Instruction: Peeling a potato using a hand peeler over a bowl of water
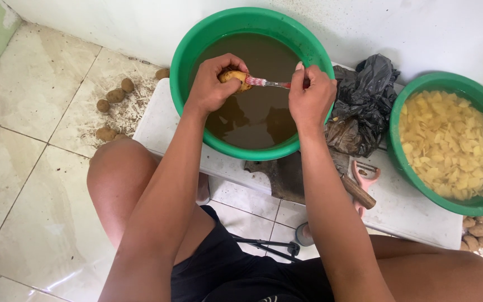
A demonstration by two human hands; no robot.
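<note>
Left hand [212, 84] wrapped round a small potato [233, 76], held just above the muddy water in the green basin [197, 42] so dirt dripped back in. Right hand [310, 98] pinched tight on a toothbrush [268, 83], bristles against the potato.

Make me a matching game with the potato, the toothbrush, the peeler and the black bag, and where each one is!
Things:
1. potato
2. toothbrush
3. peeler
4. black bag

Places:
A. lying on the white board
B. in the left hand
C. crumpled between the two green tubs
D. in the right hand

Pairs: 1-B, 2-D, 3-A, 4-C
</note>
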